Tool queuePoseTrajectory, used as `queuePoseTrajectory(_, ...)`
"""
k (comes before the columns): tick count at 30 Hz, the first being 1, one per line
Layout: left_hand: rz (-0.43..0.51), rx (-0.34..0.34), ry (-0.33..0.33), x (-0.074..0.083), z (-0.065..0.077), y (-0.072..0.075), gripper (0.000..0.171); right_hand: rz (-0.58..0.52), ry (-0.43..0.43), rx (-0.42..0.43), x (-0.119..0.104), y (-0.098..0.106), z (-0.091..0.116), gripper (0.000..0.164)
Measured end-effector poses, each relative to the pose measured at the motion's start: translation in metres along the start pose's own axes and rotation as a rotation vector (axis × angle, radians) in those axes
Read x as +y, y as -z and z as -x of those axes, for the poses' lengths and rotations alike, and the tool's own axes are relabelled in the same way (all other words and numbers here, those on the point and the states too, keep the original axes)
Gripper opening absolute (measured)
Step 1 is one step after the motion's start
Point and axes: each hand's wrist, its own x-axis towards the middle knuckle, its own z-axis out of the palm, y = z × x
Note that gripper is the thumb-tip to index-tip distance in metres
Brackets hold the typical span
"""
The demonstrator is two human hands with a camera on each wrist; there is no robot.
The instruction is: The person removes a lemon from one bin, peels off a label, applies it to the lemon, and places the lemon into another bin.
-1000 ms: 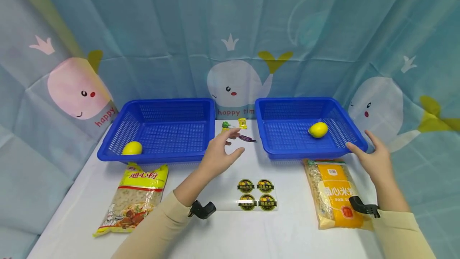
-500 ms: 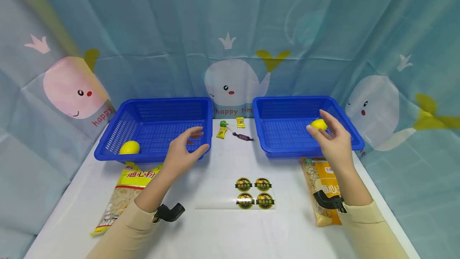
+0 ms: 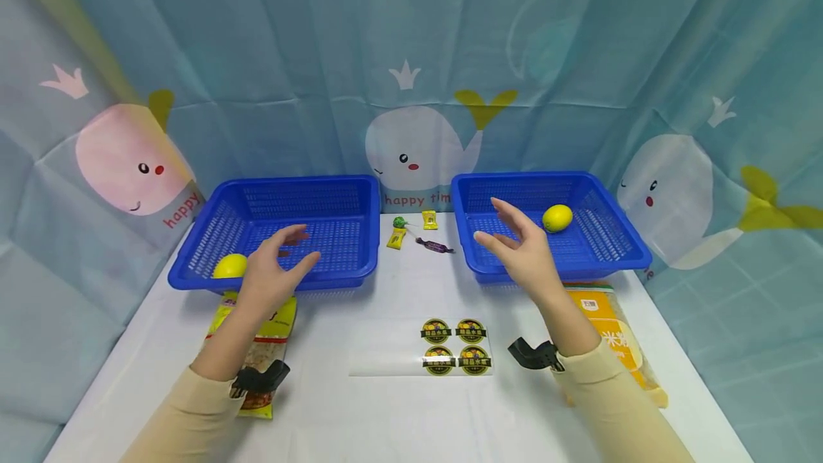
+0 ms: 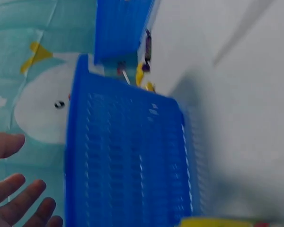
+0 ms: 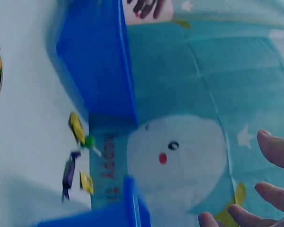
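Currently my left hand (image 3: 266, 270) and right hand (image 3: 526, 252), both loosely spread, hover near the left basket (image 3: 343, 275) and right basket (image 3: 601, 266), either side of the candies (image 3: 434, 245); each basket holds a lemon (image 3: 557, 218).

Curtain (image 3: 289, 41) blue-green, printed with pale whales, yellow-green tails, red lettering. Left basket (image 3: 341, 238) and right basket (image 3: 604, 238) solid blue, latticed. Lemons (image 3: 557, 218) plain yellow. Lollipop (image 3: 399, 222) green; twist-wrapped candy (image 3: 434, 246) purple; small candies (image 3: 396, 238) yellow. Stickers (image 3: 474, 361) black and gold. Right bag (image 3: 598, 311) orange-panelled. Sleeves (image 3: 611, 391) cream. Tabletop (image 3: 411, 420) white.
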Motion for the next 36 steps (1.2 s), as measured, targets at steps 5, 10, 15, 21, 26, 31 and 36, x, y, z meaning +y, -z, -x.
queuePoseTrajectory(5,-0.028,0.017,-0.005,-0.017,-0.002,0.014,0.059,-0.028,0.014,-0.045,-0.007,-0.024,-0.009,0.071)
queuePoseTrajectory(10,-0.112,0.028,0.047,-0.038,-0.008,0.038,0.066,-0.08,0.0,-0.102,-0.011,-0.051,-0.017,0.075)
queuePoseTrajectory(15,-0.197,-0.014,0.162,-0.059,-0.013,0.057,0.08,-0.129,-0.032,-0.17,-0.011,-0.079,-0.021,0.077)
queuePoseTrajectory(21,-0.268,-0.061,0.235,-0.077,-0.019,0.067,0.092,-0.169,-0.092,-0.239,-0.009,-0.109,-0.023,0.077)
queuePoseTrajectory(26,-0.362,-0.176,0.325,-0.085,-0.029,0.08,0.099,-0.144,-0.124,-0.279,-0.004,-0.135,-0.027,0.081)
queuePoseTrajectory(31,-0.361,-0.308,0.386,-0.091,-0.039,0.087,0.101,-0.128,-0.157,-0.328,0.001,-0.158,-0.028,0.085)
queuePoseTrajectory(36,-0.407,-0.365,0.42,-0.094,-0.045,0.085,0.084,-0.109,-0.184,-0.351,0.008,-0.171,-0.025,0.088)
